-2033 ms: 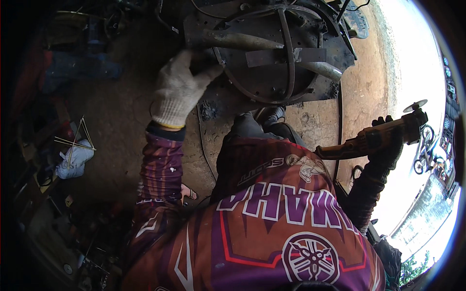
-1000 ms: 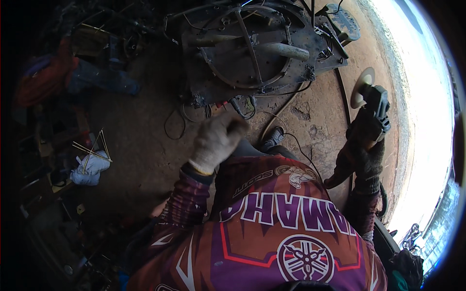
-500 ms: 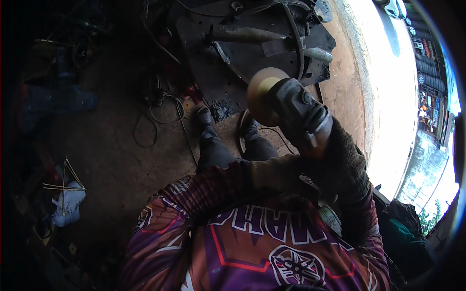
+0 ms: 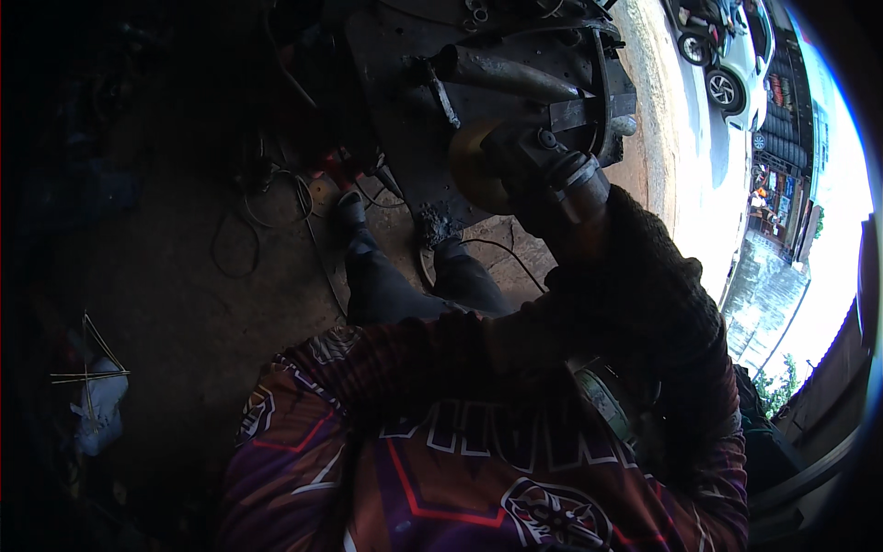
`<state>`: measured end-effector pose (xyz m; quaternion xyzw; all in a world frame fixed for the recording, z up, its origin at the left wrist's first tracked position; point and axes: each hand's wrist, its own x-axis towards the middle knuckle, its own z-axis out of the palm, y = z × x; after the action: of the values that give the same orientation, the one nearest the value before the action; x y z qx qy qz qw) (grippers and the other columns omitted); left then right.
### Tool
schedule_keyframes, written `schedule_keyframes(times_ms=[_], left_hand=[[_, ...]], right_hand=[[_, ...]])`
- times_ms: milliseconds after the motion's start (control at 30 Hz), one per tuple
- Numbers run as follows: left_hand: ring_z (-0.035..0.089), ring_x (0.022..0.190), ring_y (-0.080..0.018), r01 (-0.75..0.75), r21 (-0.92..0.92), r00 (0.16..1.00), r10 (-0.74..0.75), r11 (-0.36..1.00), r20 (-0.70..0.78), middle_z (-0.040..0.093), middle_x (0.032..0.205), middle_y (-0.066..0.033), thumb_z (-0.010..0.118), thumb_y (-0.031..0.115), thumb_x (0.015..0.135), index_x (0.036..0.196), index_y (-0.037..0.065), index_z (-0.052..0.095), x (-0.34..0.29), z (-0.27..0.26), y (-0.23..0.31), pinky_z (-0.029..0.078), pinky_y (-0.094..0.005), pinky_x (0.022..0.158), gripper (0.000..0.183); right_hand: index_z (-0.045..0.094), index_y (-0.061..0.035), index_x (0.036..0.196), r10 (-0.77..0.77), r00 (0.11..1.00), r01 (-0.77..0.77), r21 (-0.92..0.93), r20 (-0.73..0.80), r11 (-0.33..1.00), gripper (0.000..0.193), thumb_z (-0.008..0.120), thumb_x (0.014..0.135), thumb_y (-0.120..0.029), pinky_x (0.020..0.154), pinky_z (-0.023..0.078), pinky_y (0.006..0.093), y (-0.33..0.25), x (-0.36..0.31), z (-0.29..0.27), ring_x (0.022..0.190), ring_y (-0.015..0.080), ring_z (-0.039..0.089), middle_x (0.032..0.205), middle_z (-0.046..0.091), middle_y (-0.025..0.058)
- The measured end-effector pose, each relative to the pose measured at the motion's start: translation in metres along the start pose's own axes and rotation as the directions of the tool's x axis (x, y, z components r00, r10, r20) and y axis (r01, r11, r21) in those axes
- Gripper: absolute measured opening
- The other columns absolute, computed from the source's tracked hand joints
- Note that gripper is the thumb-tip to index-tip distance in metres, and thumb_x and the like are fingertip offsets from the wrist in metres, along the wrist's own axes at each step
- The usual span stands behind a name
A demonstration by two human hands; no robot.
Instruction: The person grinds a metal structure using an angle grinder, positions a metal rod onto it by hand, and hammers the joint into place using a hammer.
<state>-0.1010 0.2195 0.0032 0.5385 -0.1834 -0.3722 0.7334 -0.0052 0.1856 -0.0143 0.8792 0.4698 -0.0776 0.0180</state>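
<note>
An angle grinder (image 4: 552, 179) with a dark head and a pale, yellowish disc (image 4: 474, 170) is in front of me, above the near edge of a dark metal plate (image 4: 395, 83). My gloved right hand (image 4: 639, 244) is wrapped around its body from the right. My gloved left hand (image 4: 556, 317) reaches across my chest to the grinder's rear end, its fingers lost in shadow. On the plate lie a metal pipe (image 4: 515, 74), a small flat metal piece (image 4: 575, 112) and a short bright bar (image 4: 444, 97). The disc overlaps the plate in view; whether it touches anything, I cannot tell.
Cables (image 4: 253, 221) loop over the floor left of my feet, near a red tool (image 4: 340, 168). Dark crumbs (image 4: 437, 221) lie at the plate's near corner. Thin rods (image 4: 87, 373) and a white bundle (image 4: 99, 414) are at far left. Outside stands a white car (image 4: 740, 78).
My view has turned, so the plate sits further right and higher. The grinder has shifted slightly left and down, still in my right hand. The picture is darker, and the car shows more.
</note>
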Motion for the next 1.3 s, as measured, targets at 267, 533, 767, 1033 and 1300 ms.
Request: schedule_keyframes(times_ms=[267, 533, 767, 1033, 1300], left_hand=[[0.064, 0.116, -0.0402, 0.075, 0.05, 0.993, -0.07, 0.996, -0.1, 0.062, 0.126, -0.0242, 0.065, 0.034, 0.096, 0.144, 0.016, 0.054, 0.011, 0.002, 0.008, 0.052, -0.0475, 0.098, 0.053], [0.062, 0.117, -0.0421, 0.198, 0.14, 0.961, -0.164, 0.97, -0.223, 0.06, 0.129, -0.0263, 0.061, 0.032, 0.098, 0.146, 0.015, 0.053, 0.017, 0.006, 0.013, 0.05, -0.0495, 0.099, 0.052], [0.06, 0.118, -0.0438, 0.351, 0.255, 0.905, -0.256, 0.901, -0.341, 0.057, 0.131, -0.0281, 0.058, 0.03, 0.099, 0.147, 0.015, 0.052, 0.029, 0.03, 0.037, 0.049, -0.0512, 0.101, 0.051], [0.059, 0.12, -0.0457, 0.775, 0.132, 0.506, -0.483, 0.617, -0.714, 0.055, 0.133, -0.0301, 0.055, 0.029, 0.101, 0.149, 0.015, 0.05, 0.052, 0.055, 0.056, 0.048, -0.0532, 0.102, 0.05], [0.058, 0.12, -0.0452, 0.896, 0.024, 0.272, -0.504, 0.444, -0.82, 0.054, 0.135, -0.0309, 0.052, 0.026, 0.103, 0.15, 0.014, 0.049, 0.061, 0.073, 0.072, 0.047, -0.0533, 0.102, 0.049]], right_hand=[[0.058, -0.0007, 0.128, 0.055, 0.998, -0.05, 0.292, -0.009, 0.955, 0.045, 0.071, 0.087, -0.01, 0.08, 0.059, 0.0352, 0.006, 0.009, 0.002, 0.094, 0.0246, 0.07, 0.107, 0.067, 0.012], [0.058, -0.0011, 0.128, 0.038, 0.999, -0.045, 0.271, 0.031, 0.961, 0.045, 0.072, 0.086, -0.011, 0.08, 0.059, 0.0349, 0.005, 0.028, 0.004, 0.094, 0.0241, 0.07, 0.106, 0.067, 0.0115], [0.059, -0.0014, 0.128, 0.073, 0.997, -0.08, 0.213, 0.038, 0.974, 0.046, 0.073, 0.086, -0.012, 0.079, 0.059, 0.0347, 0.007, 0.038, 0.006, 0.093, 0.0236, 0.069, 0.106, 0.067, 0.011], [0.059, -0.0018, 0.128, 0.044, 0.998, -0.055, 0.262, 0.049, 0.964, 0.046, 0.074, 0.085, -0.013, 0.079, 0.058, 0.0344, 0.0, 0.05, 0.011, 0.093, 0.023, 0.069, 0.106, 0.067, 0.0105], [0.059, -0.0022, 0.128, 0.057, 0.996, -0.071, 0.254, 0.061, 0.965, 0.047, 0.075, 0.085, -0.013, 0.079, 0.058, 0.0342, 0.002, 0.037, 0.003, 0.092, 0.0224, 0.069, 0.106, 0.067, 0.01]])
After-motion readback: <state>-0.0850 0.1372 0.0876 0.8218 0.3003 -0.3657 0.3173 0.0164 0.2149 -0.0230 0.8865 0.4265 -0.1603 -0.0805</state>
